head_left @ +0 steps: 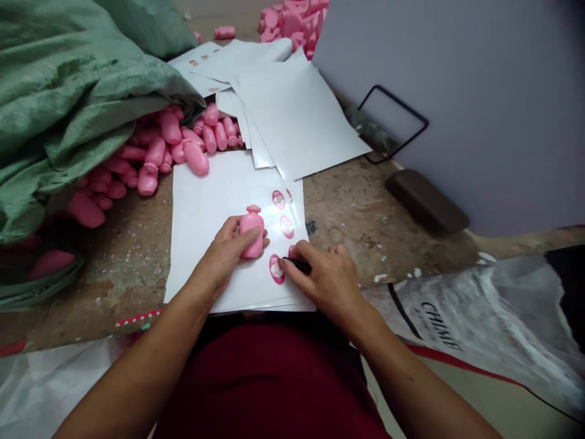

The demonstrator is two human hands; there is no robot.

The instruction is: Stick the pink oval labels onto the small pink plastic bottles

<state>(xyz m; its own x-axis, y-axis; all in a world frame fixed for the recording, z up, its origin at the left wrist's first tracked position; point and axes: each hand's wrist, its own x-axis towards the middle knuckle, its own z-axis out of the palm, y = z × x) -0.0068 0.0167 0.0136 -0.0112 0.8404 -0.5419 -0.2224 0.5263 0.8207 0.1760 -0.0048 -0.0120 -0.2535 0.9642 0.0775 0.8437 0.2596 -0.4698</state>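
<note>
My left hand [226, 251] is closed around a small pink plastic bottle [251, 230], holding it upright over a white sticker sheet [205, 213]. My right hand [326, 277] pinches a thin black tool [297, 264] whose tip touches an oval pink label [276, 269] near the sheet's right edge. Two more oval labels [286, 226] remain on the sheet above it.
A heap of pink bottles [155, 152] spills from a green woven sack [68, 91] at the left. Used white backing sheets [292, 110] lie behind. More pink bottles [295, 21] pile at the back. A grey board [479, 91] stands at the right, a printed plastic bag [479, 329] below it.
</note>
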